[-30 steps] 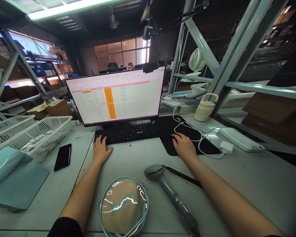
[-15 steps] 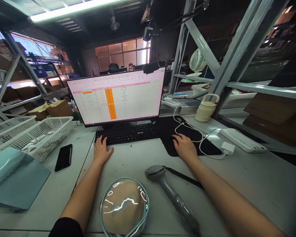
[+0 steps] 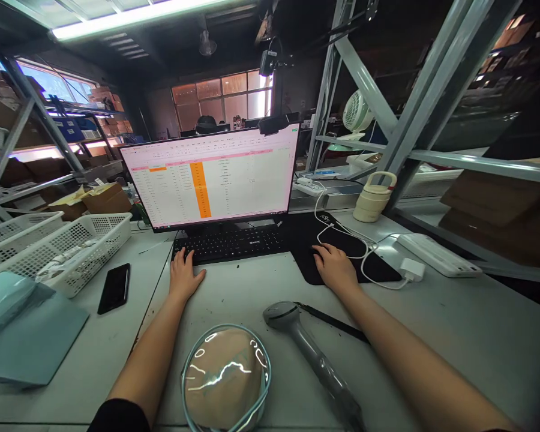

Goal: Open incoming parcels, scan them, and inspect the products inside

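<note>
My left hand (image 3: 184,278) rests at the left end of a black keyboard (image 3: 234,243), fingers spread over its keys and thumb stretched out to the side. On a black mouse pad (image 3: 312,270), my right hand (image 3: 336,269) lies curved over a dark computer mouse, almost wholly hidden beneath the palm and fingers. Behind the keyboard stands a monitor (image 3: 238,186) showing a spreadsheet with an orange column. Between my forearms are a grey handheld barcode scanner (image 3: 312,357) and a round clear-topped pouch (image 3: 225,378) with light blue piping and something tan inside.
A black phone (image 3: 114,288), white perforated baskets (image 3: 92,258) and a pale blue packet (image 3: 36,336) occupy the left side. To the right are a cream lidded cup (image 3: 371,201), a white charger (image 3: 411,270) with cables and a long white case (image 3: 438,255). Metal shelving (image 3: 432,96) rises behind.
A small box-shaped marker now shows on the right part of the spreadsheet. The whole view has shifted very slightly; both hands keep their places.
</note>
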A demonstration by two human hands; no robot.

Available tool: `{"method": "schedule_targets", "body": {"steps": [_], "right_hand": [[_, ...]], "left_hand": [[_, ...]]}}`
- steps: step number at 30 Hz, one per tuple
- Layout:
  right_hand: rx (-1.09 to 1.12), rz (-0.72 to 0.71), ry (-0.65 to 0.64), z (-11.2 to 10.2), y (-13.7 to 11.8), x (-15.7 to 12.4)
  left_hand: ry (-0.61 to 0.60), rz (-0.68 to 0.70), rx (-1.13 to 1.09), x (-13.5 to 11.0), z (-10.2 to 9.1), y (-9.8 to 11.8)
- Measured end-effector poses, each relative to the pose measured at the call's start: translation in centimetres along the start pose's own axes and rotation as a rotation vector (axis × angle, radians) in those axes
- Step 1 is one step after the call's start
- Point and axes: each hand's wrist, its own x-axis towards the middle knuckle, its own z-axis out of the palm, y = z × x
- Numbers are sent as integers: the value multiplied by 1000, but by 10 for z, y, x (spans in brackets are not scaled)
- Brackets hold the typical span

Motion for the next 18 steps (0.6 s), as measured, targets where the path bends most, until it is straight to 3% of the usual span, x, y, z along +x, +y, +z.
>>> {"method": "schedule_targets", "body": {"steps": [7,11,18], "right_hand": [[-4,3,4,-2,-1,0],[5,8,10,-4,-4,0],[-32,-14,-33,-17,-16,9]], "left_hand": [[-4,-66,-3,-1,0,2],[40,-151,-17,1,3,-2],[122,-168,-102,7,7,-15]]}}
